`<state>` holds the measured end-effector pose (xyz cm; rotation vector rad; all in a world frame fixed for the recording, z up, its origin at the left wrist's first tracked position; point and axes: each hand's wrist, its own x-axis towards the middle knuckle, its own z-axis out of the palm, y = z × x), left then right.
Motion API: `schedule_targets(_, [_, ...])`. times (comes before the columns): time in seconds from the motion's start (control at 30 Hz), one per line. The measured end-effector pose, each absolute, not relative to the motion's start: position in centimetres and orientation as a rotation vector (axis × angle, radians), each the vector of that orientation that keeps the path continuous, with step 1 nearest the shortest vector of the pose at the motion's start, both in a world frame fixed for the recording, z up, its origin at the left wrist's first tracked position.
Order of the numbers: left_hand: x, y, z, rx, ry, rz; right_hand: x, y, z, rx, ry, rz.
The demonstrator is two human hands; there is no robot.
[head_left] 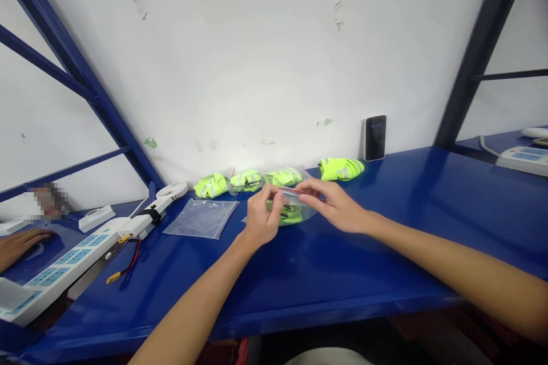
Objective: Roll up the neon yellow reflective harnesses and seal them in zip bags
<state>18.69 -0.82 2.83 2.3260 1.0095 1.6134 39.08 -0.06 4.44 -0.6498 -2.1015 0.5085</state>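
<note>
Between my two hands is a clear zip bag (305, 212) with a red strip along its top edge. A folded neon-yellow vest (291, 214) shows through the plastic. My left hand (263, 214) pinches the bag's top edge at its left end, thumb against fingers. At the right end of that edge, my right hand (336, 203) grips the plastic between thumb and fingers. Behind them, several neon-yellow bundles with silver stripes stand in a row, some in clear bags, such as this bagged bundle (245, 181). A flat clear zip bag (201, 218) lies left of my left hand.
At the back right, a black-screened device (375, 138) leans on the wall. To the left are a long white power strip (64, 265), a small white fan (172, 190) and a cable with yellow connectors (128, 262). Another person's hand (25, 244) rests at the far left. Blue posts flank the blue table (342, 274).
</note>
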Motion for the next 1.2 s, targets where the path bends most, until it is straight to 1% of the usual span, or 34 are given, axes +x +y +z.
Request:
schedule_targets(0.2, [18.5, -0.6, 2.6, 2.357, 1.006, 1.552, 38.8, -0.1, 4.4, -0.709, -2.08, 0.548])
schedule_targets(0.77, [18.3, -0.3, 2.2, 2.523, 0.991, 1.568, 38.7, -0.1, 3.8, -0.685, -2.002, 0.571])
schedule_targets(1.2, [18.2, -0.4, 2.2, 2.598, 0.977, 1.527, 38.6, -0.6, 3.3, -0.696, -2.067, 0.497])
